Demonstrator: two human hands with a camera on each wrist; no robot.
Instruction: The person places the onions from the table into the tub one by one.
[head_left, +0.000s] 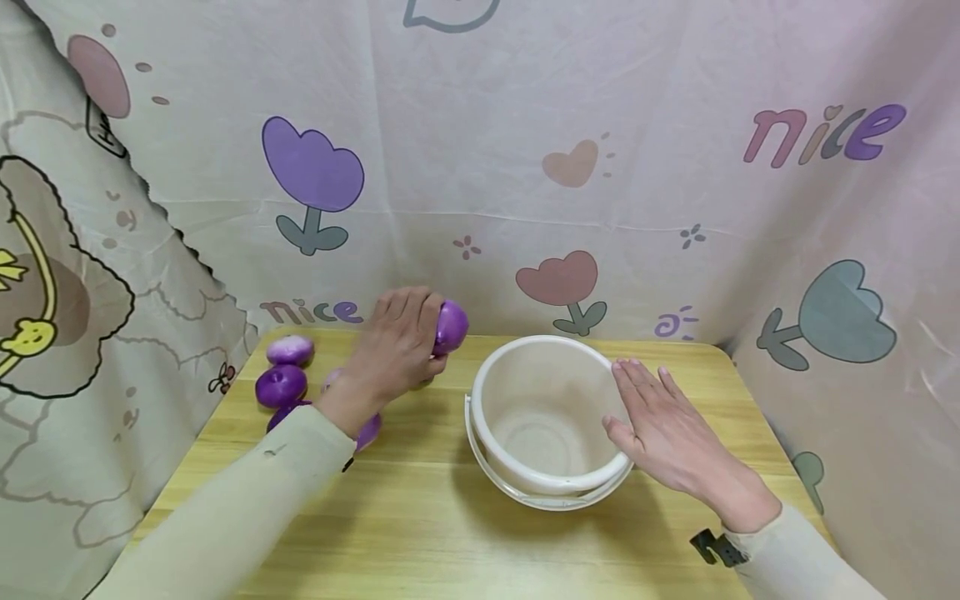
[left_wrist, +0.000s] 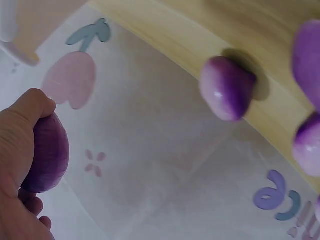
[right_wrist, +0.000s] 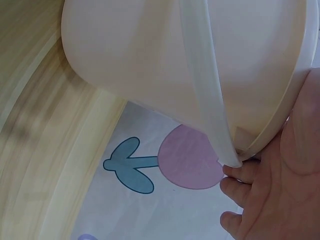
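Observation:
My left hand [head_left: 399, 337] grips a purple onion [head_left: 452, 327] above the back of the table, left of the bucket. In the left wrist view, thumb and fingers wrap round the onion [left_wrist: 50, 155]. A cream plastic bucket [head_left: 551, 483] stands upright, its inside bare and its handle lowered toward the front. My right hand [head_left: 667, 425] rests against the bucket's right rim with fingers straight; the right wrist view has the fingers beside the rim and the handle's end [right_wrist: 227, 150].
Several more purple onions [head_left: 281, 386] lie at the left of the wooden table [head_left: 405, 533], partly hidden behind my left forearm. A printed cloth [head_left: 465, 167] hangs right behind the table and along both sides.

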